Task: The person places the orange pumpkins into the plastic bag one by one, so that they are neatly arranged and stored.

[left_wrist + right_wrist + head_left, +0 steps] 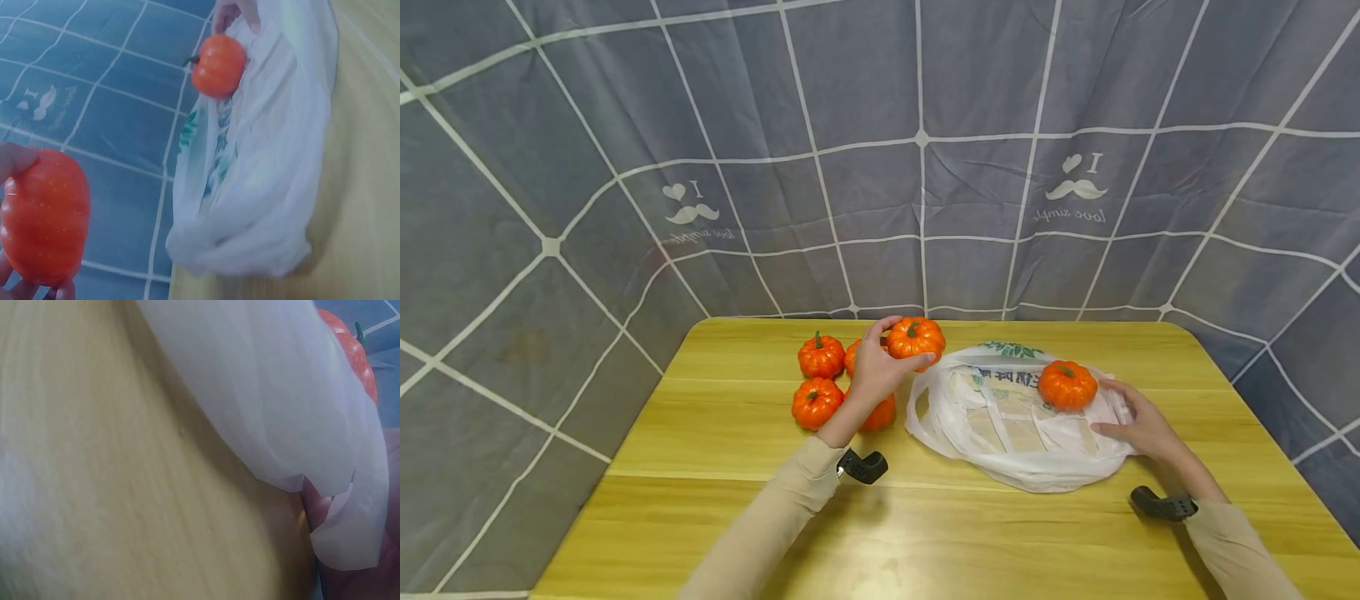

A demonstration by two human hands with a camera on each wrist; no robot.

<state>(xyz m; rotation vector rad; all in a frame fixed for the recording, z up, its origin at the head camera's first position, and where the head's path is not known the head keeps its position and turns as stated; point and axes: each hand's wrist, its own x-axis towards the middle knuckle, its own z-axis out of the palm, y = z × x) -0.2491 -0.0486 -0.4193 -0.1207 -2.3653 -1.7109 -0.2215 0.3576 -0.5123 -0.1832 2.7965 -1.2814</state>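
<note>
Centre of the head view, and the left hand [878,368] has a pumpkin [917,340] in a part-way curled grip, thumb along the near side, fingers round the far side! That shell looks smooth and glossy, so a loose thumb could let it squirt free and drop onto the wooden table [700,467], perhaps rolling off the back edge by the curtain [985,83].

Over to the right of the frame: the right hand [1142,423] is at the edge of the white plastic bag [1022,477], thumb and fingers apart, film draped over part of the hand in the right wrist view. Is it pinching that film? I can't tell. And here's the touchy one: a second pumpkin [1067,386] sits up on the bag's upper right, just beside those fingertips. The plastic looks thin and slack, so a sharp tug could tip that pumpkin and send it rolling; pull too hard and the film might well tear.

Left of centre, four more pumpkins [817,406] stand bunched together, two partly hidden by the left hand and wrist. It's tight in there! A low swing of that arm, or of the black wrist mount [867,467] just below, could knock the nearest one and scatter the bunch.
</note>
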